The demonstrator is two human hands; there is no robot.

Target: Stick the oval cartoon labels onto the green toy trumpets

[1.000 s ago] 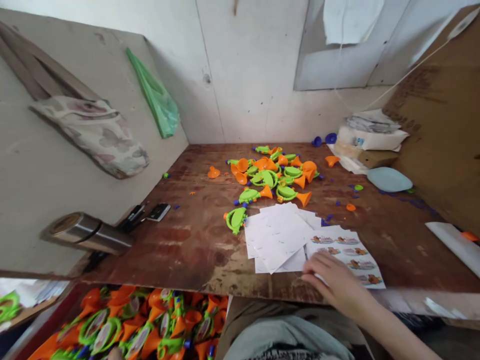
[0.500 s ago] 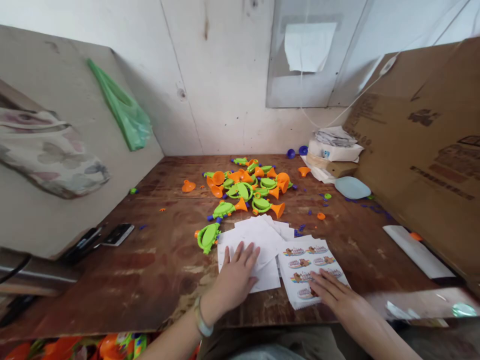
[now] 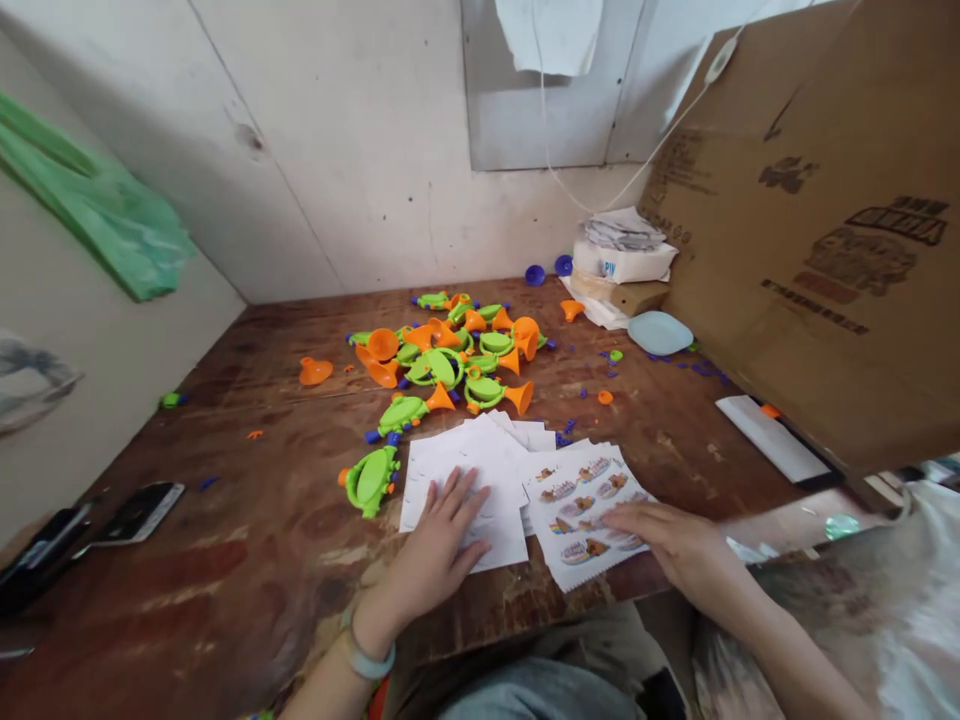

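My left hand (image 3: 444, 540) lies flat with its fingers spread on a stack of blank white sheets (image 3: 450, 455); a pale bangle (image 3: 369, 655) circles the wrist. To its right is a stack of sticker sheets (image 3: 574, 515) printed with small bears and rainbows. The stretched fingers of my right hand (image 3: 671, 545) rest over the right side of these printed sheets, and its thumb is hidden. Just left of the blank sheets sits a green toy with an orange end (image 3: 373, 480). Beyond the papers is a pile of green toys with orange horns (image 3: 439, 368).
A phone (image 3: 139, 513) lies at the left. A light blue dish (image 3: 660, 333) and a pile of papers on a box (image 3: 622, 265) are at the back right. A large cardboard carton (image 3: 810, 220) bounds the right side. Someone's pale clothing (image 3: 919, 590) shows at the lower right.
The view has turned right and tipped down. The printed top sheet now lies at a different angle under my right hand, showing another part of its print. My left hand stays on the blank sheets.
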